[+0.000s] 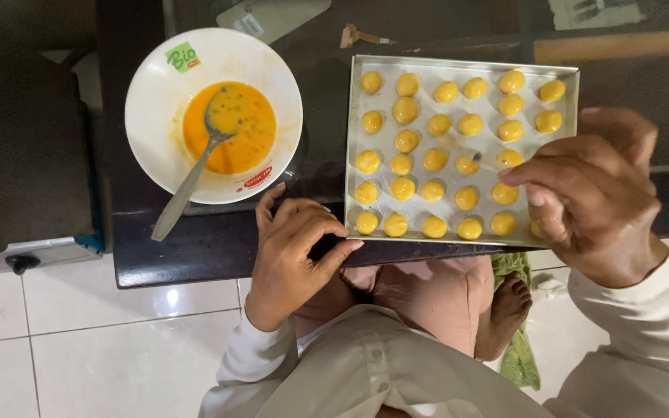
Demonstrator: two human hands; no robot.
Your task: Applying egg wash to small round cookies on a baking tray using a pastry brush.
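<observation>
Left hand rested curled and empty at the tray edge; right hand's pinched, apparently empty fingers risked denting dough balls

Tray corner hidden behind right hand

Bare dark table between white bowl and baking tray leaves passage; dough balls crowd the tray
</observation>
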